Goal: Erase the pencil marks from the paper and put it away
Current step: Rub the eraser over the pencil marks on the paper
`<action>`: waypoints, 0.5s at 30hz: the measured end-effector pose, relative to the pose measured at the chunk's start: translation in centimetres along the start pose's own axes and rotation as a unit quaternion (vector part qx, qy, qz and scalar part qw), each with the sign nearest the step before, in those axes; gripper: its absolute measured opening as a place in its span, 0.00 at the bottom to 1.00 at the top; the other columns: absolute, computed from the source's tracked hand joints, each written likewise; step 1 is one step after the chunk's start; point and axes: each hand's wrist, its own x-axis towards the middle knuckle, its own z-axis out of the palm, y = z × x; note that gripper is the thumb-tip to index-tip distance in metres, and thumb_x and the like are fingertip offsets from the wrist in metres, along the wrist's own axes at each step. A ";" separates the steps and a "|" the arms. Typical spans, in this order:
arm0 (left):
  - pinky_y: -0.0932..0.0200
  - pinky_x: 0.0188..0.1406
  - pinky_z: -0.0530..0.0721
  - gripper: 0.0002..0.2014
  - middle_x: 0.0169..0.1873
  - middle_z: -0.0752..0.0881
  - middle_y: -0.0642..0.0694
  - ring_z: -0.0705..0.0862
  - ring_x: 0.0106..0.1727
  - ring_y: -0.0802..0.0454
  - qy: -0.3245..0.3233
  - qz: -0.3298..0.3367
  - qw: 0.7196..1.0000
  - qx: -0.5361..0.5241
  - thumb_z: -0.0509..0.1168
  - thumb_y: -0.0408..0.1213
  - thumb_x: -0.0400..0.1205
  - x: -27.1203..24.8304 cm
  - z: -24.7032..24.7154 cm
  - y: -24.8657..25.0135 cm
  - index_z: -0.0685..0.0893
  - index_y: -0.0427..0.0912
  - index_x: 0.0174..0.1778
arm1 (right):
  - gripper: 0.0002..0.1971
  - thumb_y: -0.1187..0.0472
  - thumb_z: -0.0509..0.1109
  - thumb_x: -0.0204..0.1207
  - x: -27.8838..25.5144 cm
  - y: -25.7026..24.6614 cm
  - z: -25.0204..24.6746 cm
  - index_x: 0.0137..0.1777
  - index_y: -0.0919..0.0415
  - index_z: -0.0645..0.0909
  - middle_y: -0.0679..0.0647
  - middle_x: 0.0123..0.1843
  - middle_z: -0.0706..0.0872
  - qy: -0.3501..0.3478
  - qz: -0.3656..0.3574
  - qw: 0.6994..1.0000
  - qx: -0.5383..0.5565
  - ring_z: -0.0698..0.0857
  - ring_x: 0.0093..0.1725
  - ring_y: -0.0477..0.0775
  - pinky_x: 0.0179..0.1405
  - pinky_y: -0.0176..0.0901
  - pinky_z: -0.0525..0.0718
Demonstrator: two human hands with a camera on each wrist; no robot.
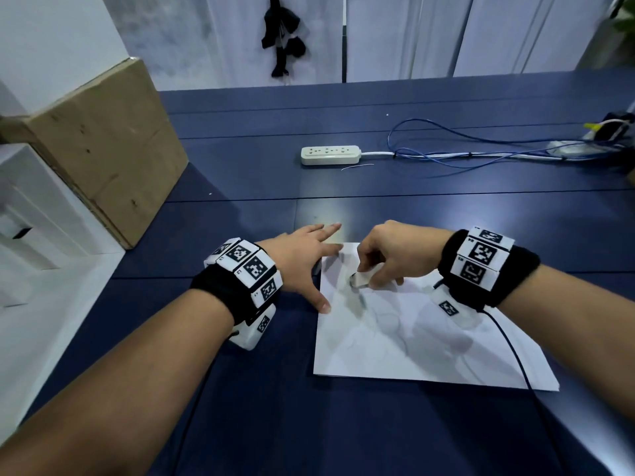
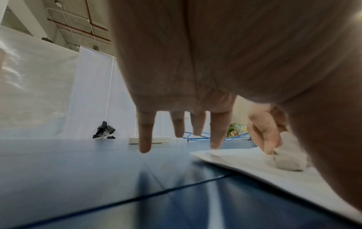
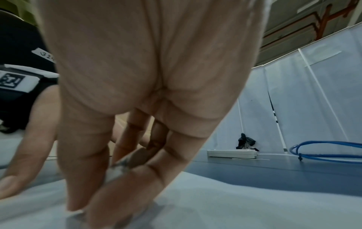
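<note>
paper [image 1: 412,341]: single white sheet lying flat on the blue table [image 1: 412,218], right in front of the person, faint grey pencil marks near its far-left part.

eraser [image 1: 359,279]: small whitish block, tip down on the sheet by the marks.

right hand [image 1: 388,255]: fingers curled round the eraser, pinching it low near the tip, looks like mid-rub imo.

left hand [image 1: 302,266]: flat and spread, thumb on the sheet's left edge, fingertips at the far corner, pinning it. Not gripping anything.

how paper handles: prob super light + floppy, slides easy on that smooth top and will buckle or tear if rubbed w/o a hand holding it close to the rub spot.

where to grab later: pinch an edge or corner, maybe slide it to the table edge first since it lies dead flat. Support w/ both hands so it doesn't crease.

clutter: power strip [image 1: 330,155] + blue cable [image 1: 446,132] well apart, cardboard box [image 1: 103,149] off left.
</note>
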 end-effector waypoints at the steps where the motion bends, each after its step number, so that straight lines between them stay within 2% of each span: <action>1: 0.33 0.78 0.63 0.56 0.86 0.46 0.55 0.50 0.85 0.50 -0.004 0.011 1.000 -0.009 0.69 0.76 0.59 0.1 0.1 0.0 0.62 0.57 0.83 | 0.07 0.59 0.80 0.68 0.0 0.1 0.0 0.42 0.53 0.84 0.53 0.39 0.90 -0.002 0.000 1.000 0.000 0.87 0.24 0.50 0.32 0.44 0.87; 3: 0.39 0.75 0.69 0.51 0.83 0.59 0.56 0.64 0.81 0.52 0.003 0.008 0.999 -0.033 0.63 0.78 0.61 0.2 0.4 0.0 0.69 0.58 0.80 | 0.08 0.59 0.80 0.68 0.1 0.1 0.0 0.45 0.54 0.86 0.54 0.41 0.90 -0.008 0.004 1.000 0.003 0.88 0.25 0.50 0.31 0.41 0.87; 4: 0.40 0.73 0.72 0.48 0.81 0.64 0.57 0.68 0.78 0.53 0.012 -0.001 0.999 -0.034 0.64 0.77 0.63 0.2 0.4 0.2 0.71 0.56 0.78 | 0.09 0.59 0.81 0.68 0.2 0.1 -0.3 0.46 0.55 0.86 0.53 0.40 0.91 -0.008 0.006 1.000 0.005 0.88 0.25 0.50 0.31 0.39 0.87; 7: 0.43 0.67 0.76 0.42 0.73 0.73 0.56 0.74 0.71 0.52 0.032 -0.019 0.999 -0.023 0.73 0.68 0.67 0.2 0.2 0.9 0.75 0.49 0.74 | 0.08 0.59 0.79 0.69 1.1 0.4 -1.4 0.47 0.56 0.86 0.50 0.39 0.88 0.046 0.027 0.999 -0.009 0.90 0.26 0.51 0.35 0.42 0.89; 10: 0.47 0.63 0.78 0.39 0.65 0.76 0.55 0.78 0.64 0.50 0.033 -0.028 0.998 -0.037 0.76 0.63 0.67 0.0 -0.3 1.4 0.76 0.47 0.71 | 0.06 0.59 0.79 0.68 1.3 0.7 -2.0 0.41 0.53 0.84 0.50 0.39 0.88 0.093 0.046 0.994 -0.024 0.90 0.28 0.53 0.35 0.48 0.90; 12: 0.49 0.64 0.79 0.41 0.65 0.77 0.54 0.78 0.64 0.50 0.032 -0.029 0.998 -0.049 0.76 0.62 0.67 0.0 -0.3 1.4 0.74 0.46 0.73 | 0.06 0.59 0.79 0.68 0.5 0.4 -1.4 0.42 0.52 0.83 0.47 0.36 0.87 0.066 0.035 0.997 -0.021 0.89 0.27 0.51 0.36 0.47 0.90; 15: 0.51 0.69 0.76 0.47 0.71 0.75 0.54 0.77 0.69 0.51 0.029 -0.029 0.997 -0.067 0.77 0.61 0.68 -0.2 -0.1 1.3 0.69 0.46 0.79 | 0.08 0.61 0.80 0.67 -1.4 -0.7 -0.1 0.44 0.53 0.86 0.42 0.29 0.85 -0.036 -0.013 0.999 -0.004 0.87 0.25 0.48 0.35 0.44 0.88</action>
